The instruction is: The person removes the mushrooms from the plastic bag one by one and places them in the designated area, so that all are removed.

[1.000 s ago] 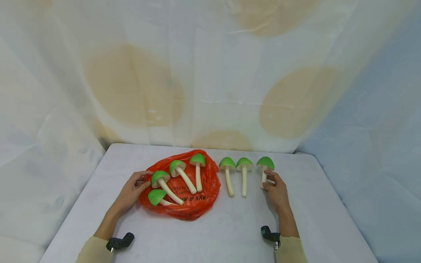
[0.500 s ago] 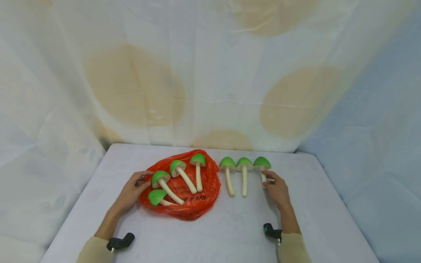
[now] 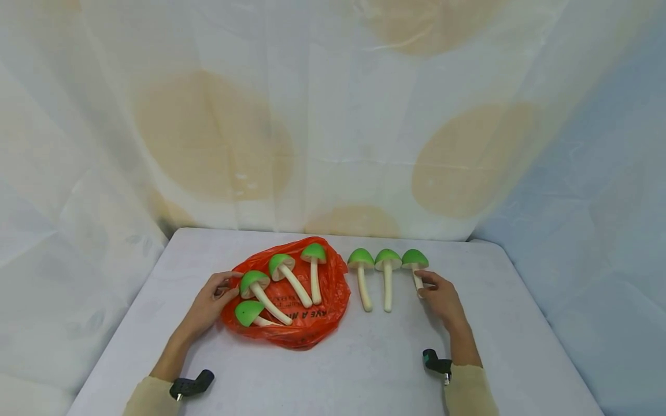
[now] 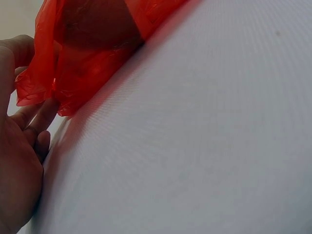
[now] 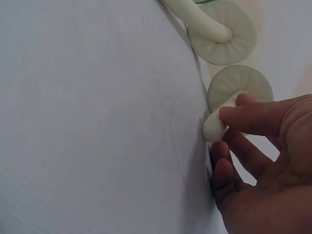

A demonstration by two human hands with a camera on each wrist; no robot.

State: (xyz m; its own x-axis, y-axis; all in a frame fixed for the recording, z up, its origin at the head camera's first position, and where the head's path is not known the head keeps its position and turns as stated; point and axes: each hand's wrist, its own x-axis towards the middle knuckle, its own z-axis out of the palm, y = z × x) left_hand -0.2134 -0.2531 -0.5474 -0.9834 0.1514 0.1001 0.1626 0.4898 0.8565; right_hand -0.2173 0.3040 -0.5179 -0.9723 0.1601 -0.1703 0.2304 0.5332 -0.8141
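Observation:
In the head view my right hand (image 3: pixel 442 297) pinches the pale stem of a green-capped toy mushroom (image 3: pixel 414 258) lying at the right end of a row. In the right wrist view the thumb lies on that stem (image 5: pixel 214 127). Two like mushrooms, one in the middle (image 3: pixel 388 260) and one on the left (image 3: pixel 361 260), lie beside it, stems toward me. My left hand (image 3: pixel 208 300) holds the left edge of a red plastic bag (image 3: pixel 333 306), its rim between thumb and fingers in the left wrist view. Several more green-capped mushrooms (image 3: pixel 255 282) lie on the bag.
A white-covered table (image 3: pixel 364 370) carries everything. Behind it hangs a pale curtain (image 3: pixel 343 144) with tan spots, and further sheets close off both sides. A black wrist device (image 3: pixel 192 384) sits on the left arm and another (image 3: pixel 436 362) on the right.
The right hand's mushroom has shifted left, closer to the middle mushroom. The right forearm has swung a little rightward. The left hand and the bag have stayed in place.

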